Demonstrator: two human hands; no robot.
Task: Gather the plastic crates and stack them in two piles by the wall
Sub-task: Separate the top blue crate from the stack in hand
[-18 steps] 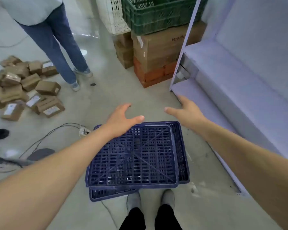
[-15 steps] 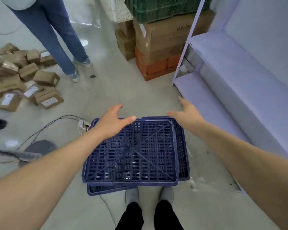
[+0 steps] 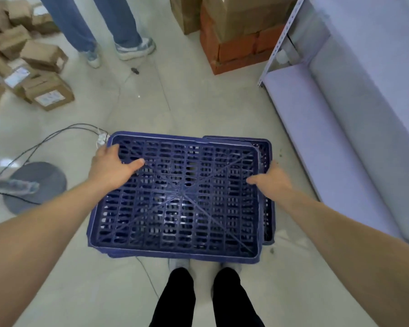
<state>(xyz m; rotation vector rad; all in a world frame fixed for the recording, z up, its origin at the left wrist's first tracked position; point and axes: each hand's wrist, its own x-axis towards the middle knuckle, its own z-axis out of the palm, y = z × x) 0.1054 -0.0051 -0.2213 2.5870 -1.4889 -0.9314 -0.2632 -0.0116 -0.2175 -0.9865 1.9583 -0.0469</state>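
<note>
Top crate (image 3: 180, 199): dark blue, upside down, lattice base facing up; it is being held at its two short sides, just in front of the wearer's shoes (image 3: 204, 264) on the floor (image 3: 198, 102)
Lower crate (image 3: 266, 161): same blue; it is lying under the top one, shifted to the right, its edge showing along the right side
Left hand (image 3: 111, 167): being laid over the left rim; thumb on the lattice, fingers (image 3: 104, 151) curled over the edge
Right hand (image 3: 273, 180): being pressed to the right rim; thumb on top, fingers wrapped down the side and mostly hidden
Shelf unit (image 3: 340, 109): pale, standing just right of the crates
Cardboard boxes (image 3: 40, 88): lying scattered at far left
</note>
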